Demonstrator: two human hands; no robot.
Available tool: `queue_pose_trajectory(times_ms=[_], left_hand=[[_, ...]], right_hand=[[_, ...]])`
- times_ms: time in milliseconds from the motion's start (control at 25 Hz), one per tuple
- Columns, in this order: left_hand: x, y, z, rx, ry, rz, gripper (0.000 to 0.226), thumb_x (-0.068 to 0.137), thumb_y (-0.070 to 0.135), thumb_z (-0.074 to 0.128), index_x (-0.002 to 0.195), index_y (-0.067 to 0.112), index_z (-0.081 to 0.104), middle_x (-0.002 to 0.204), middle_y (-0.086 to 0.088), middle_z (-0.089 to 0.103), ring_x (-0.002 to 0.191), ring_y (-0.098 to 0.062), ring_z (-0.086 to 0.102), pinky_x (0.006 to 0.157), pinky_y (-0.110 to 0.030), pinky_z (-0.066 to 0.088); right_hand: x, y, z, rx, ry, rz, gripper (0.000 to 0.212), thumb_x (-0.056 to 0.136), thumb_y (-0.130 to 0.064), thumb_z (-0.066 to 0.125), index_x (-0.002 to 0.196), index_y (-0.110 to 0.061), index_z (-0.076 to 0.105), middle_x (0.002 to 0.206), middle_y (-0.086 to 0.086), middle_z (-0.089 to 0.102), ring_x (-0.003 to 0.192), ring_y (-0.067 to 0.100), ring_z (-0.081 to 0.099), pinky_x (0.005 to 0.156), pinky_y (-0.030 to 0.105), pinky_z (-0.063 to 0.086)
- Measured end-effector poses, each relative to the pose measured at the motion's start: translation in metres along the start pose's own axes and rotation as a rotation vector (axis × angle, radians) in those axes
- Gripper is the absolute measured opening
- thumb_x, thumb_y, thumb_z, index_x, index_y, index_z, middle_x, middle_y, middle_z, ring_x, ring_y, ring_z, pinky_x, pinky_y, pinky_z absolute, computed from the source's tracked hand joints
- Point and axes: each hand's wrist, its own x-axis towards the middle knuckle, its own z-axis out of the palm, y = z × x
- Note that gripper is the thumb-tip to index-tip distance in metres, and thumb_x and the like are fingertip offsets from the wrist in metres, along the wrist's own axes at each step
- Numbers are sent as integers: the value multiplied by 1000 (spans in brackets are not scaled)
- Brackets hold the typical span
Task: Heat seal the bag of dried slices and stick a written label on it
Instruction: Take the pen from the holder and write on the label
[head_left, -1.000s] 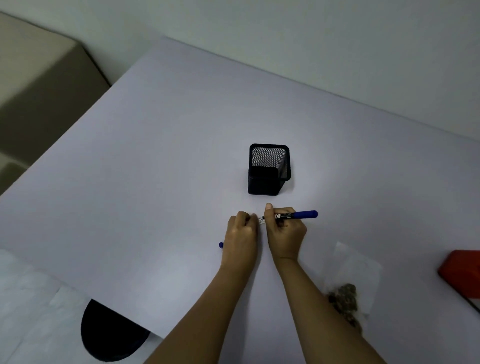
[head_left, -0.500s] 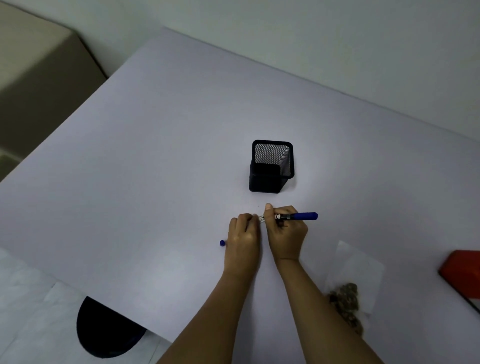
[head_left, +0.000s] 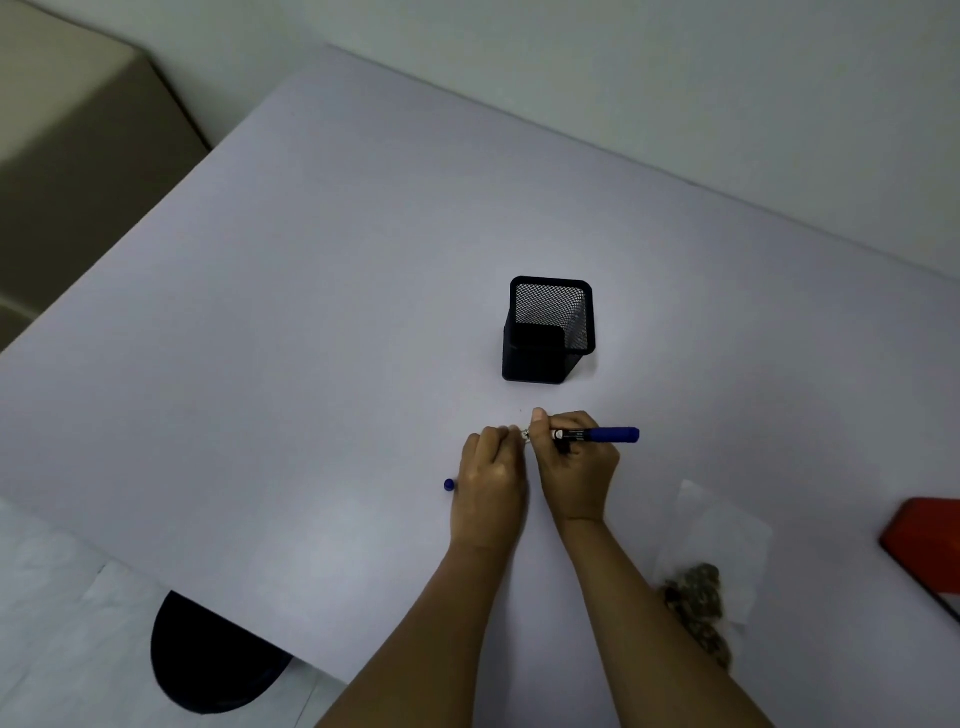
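Blue-barrelled marker (head_left: 597, 435) is gripped in the right hand (head_left: 574, 462) just below the centre of the frame, its long axis running left to right, tip toward the left hand and tail pointing to the right edge. A small pale scrap, judged to be the label (head_left: 525, 435), is pinched between the two hands, which are pressed close together; the left hand (head_left: 491, 480) is curled shut over it, though how much of the label lies beneath the fingers cannot be told. A blue cap (head_left: 449, 485) is seen on the table (head_left: 285, 312) just left of the left hand.

Lower right of the hands, partly hidden behind the right forearm, the clear bag (head_left: 722, 545) is laid flat, its dried slices (head_left: 696, 597) gathered at the lower end and its empty mouth end angled up toward the upper right. It is nearer the right hand than the left, so the finished label is judged to have to be carried down and to the right. Whether the bag is sealed cannot be made out.

Above the hands, a black mesh pen holder (head_left: 550, 332) is stood upright, apparently empty. A red object (head_left: 927, 545), possibly the sealer, is cropped at the right edge, well apart from the hands.
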Motion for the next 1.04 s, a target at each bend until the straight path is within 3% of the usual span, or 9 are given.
queue_pose_trajectory(times_ms=[440, 600, 1040], left_hand=[[-1, -1, 0, -13, 12, -5, 28, 63, -4, 81, 90, -2, 71, 81, -11, 70, 71, -23, 67, 67, -24, 56], [-1, -1, 0, -4, 15, 1, 28, 63, -4, 82, 90, -2, 71, 81, -11, 70, 71, -22, 67, 67, -23, 56], [0, 0, -1, 0, 23, 11, 28, 63, -3, 82, 89, -2, 71, 80, -12, 70, 71, -23, 67, 67, -24, 56]], right_hand=[[-1, -3, 1, 49, 13, 30, 29, 83, -24, 59, 68, 1, 63, 62, 14, 65, 65, 11, 58, 62, 2, 44], [-1, -2, 0, 50, 18, 35, 28, 83, -23, 59, 69, 1, 63, 63, 13, 65, 65, 6, 57, 63, 2, 44], [1, -3, 1, 129, 49, 134, 9, 80, -1, 66, 73, 2, 62, 68, 19, 65, 66, 14, 60, 64, 8, 49]])
